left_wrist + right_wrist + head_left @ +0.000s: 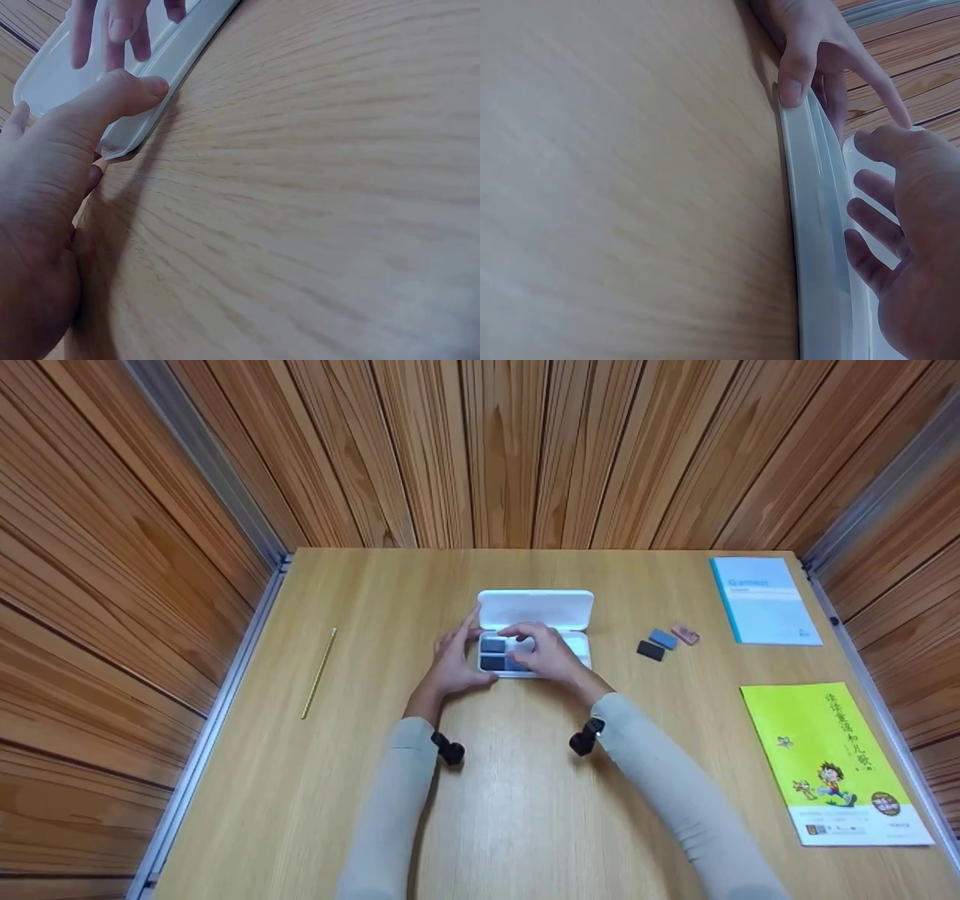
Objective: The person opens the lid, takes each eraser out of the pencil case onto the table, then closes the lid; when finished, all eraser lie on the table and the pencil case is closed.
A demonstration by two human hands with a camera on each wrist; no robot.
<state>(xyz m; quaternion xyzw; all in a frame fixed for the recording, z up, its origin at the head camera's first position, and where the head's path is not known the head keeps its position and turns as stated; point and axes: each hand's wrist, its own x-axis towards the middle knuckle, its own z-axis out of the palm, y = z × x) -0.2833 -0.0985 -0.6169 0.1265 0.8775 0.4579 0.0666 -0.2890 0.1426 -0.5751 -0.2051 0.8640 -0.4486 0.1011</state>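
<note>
An open white plastic case (535,610) with a hinged lid lies mid-table, its lid tipped back. Dark and grey rectangular blocks (493,663) fill part of its left half. My left hand (453,658) grips the case's left end, thumb on the front rim and a finger reaching along the lid's left side; the thumb on the rim (124,101) also shows in the left wrist view. Over the middle of the case is my right hand (551,654), fingers bent downward. In the right wrist view its fingers (881,225) are spread apart and no object is visible between them.
Right of the case lie three small loose blocks: black (650,650), blue (663,638) and pinkish (685,634). A light blue booklet (769,604) and a green-yellow book (832,757) lie at the right edge. A thin gold stick (319,673) lies left.
</note>
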